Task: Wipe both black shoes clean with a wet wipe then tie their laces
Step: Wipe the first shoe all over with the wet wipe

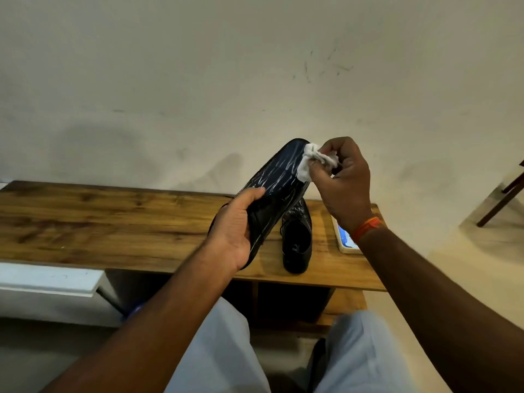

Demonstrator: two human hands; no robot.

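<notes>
Left hand [235, 231] is wrapped around the heel end of the raised shoe [279, 182], thumb laid across the upper face and fingers curled behind it, so it's got a firm hold. The shoe is up off the worktop [113, 219], tilted with its toe pointing up and away toward the wall [198, 66].

Right hand [344, 180] is bunched around a white wet wipe [312, 160], pinching it between thumb and fingertips, and the wad is pressed right against the toe end of that shoe. There's an orange thread band [365, 228] on that wrist.

The held shoe is black and shiny, long and narrow with a rounded tip, and the face turned toward the camera is covered in whitish streaky lines running lengthwise. Can't really tell if that's moisture or scuffing. The wipe is crumpled and soft looking, all folds.

The second shoe [296, 239] sits flat on the worktop just beneath the raised one, between the two hands, heel toward the person. Also glossy black, opening facing up, with thin dark laces lying loose at the front and a few pale marks on its toe.

Worktop is a wooden board with strong brown grain and a straight front edge. Near the right wrist lies a flat white-edged pack [347, 239] with a blue top, partly hidden by the arm. The wall behind is plain off-white with some faint scribbles.
</notes>
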